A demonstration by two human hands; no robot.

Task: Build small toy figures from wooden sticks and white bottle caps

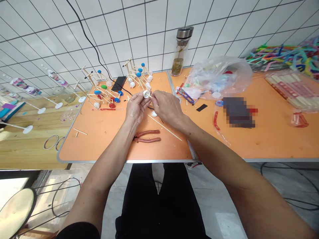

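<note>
Nearest me, one pair of red-handled pliers [147,136] and one long wooden stick [164,127] lie on the orange table [112,146], with open room by its front edge. My left hand [136,107] pinches one white bottle cap [146,94], my right hand [166,106] pinches a thin stick [149,96] against it, and two clusters of stick-and-cap models [104,91] stand beyond.

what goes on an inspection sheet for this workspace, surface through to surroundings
surface: orange table with a metal edge, wooden table beside it
job's things: white cap, small stick
hands: left hand holds the white cap; right hand pinches the small stick at it
clutter: red-handled pliers, long stick, stick models with blue caps, plastic bag
cables: black cable runs down the wall toward the orange table
surroundings: white tiled wall, glass bottle
</note>
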